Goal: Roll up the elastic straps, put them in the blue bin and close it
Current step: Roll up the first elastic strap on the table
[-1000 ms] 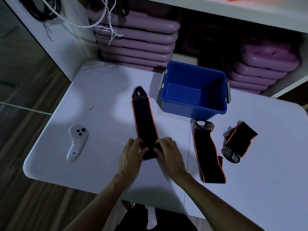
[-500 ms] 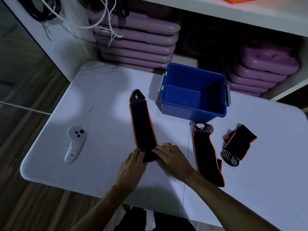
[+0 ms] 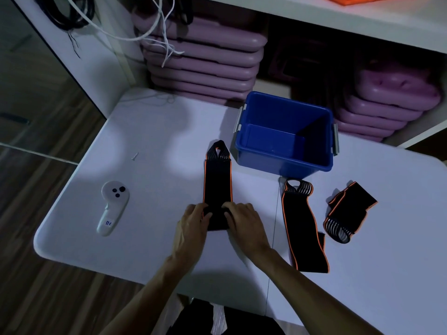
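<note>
Near the worktop's front edge, both hands, left (image 3: pixel 193 223) and right (image 3: pixel 244 222), pinching the rolled near end of a strap (image 3: pixel 217 182), fingers closed on it. Best rolled tight and square, orange edges aligned, toward the looped end. Two more straps (image 3: pixel 302 228) lying right; blue bin (image 3: pixel 283 163) open at the back edge, lid unseen. White worktop (image 3: pixel 157 141), dim room, purple stacks (image 3: pixel 203 56) behind.

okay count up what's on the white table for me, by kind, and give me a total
Elastic straps: 3, namely the strap being rolled, a flat strap and a crumpled strap
Blue bin: 1, open, nothing visible inside
White handheld controller: 1
Small screw: 1
Total: 6
The left hand and right hand both grip the near end of the first strap.
</note>
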Action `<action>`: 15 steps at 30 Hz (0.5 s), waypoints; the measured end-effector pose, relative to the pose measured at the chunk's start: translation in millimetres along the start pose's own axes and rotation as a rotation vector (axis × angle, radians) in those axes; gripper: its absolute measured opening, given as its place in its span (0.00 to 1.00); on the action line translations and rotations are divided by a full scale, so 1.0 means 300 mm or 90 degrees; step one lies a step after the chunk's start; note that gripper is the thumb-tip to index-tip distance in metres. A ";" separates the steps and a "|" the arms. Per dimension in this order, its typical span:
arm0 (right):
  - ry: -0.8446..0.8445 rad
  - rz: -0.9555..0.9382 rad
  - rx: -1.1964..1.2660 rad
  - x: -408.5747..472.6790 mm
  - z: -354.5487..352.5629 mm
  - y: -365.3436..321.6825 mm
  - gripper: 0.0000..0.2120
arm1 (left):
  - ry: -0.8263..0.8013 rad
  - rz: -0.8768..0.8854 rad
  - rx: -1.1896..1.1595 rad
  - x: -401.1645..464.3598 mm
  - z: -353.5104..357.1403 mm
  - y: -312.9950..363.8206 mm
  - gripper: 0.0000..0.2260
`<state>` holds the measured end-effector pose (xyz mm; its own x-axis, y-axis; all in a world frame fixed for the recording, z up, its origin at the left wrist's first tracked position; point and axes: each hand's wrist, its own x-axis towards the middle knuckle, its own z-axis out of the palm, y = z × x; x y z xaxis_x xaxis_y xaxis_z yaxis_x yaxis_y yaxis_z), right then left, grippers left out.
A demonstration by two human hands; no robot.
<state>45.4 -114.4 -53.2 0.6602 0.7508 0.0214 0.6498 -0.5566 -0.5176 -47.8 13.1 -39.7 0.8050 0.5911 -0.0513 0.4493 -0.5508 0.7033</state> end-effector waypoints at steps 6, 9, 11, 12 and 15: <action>0.027 -0.010 -0.109 -0.017 0.021 0.009 0.15 | -0.014 -0.018 -0.025 0.017 -0.005 0.016 0.09; -0.051 -0.020 -0.108 -0.041 0.018 0.010 0.28 | 0.025 0.004 -0.041 0.005 -0.007 0.014 0.03; -0.076 -0.031 -0.128 -0.056 0.011 0.017 0.32 | 0.024 0.043 -0.016 0.004 -0.008 -0.006 0.02; -0.076 -0.042 -0.141 -0.062 0.007 0.020 0.31 | 0.018 0.076 -0.002 0.003 -0.008 -0.027 0.03; -0.064 -0.063 -0.163 -0.069 0.002 0.033 0.26 | -0.071 0.189 0.097 -0.014 -0.022 -0.092 0.14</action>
<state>37.9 -135.2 -59.3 0.5569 0.8300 -0.0309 0.7912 -0.5415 -0.2843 -66.0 29.6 -54.3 0.9428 0.3287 0.0556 0.2358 -0.7753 0.5859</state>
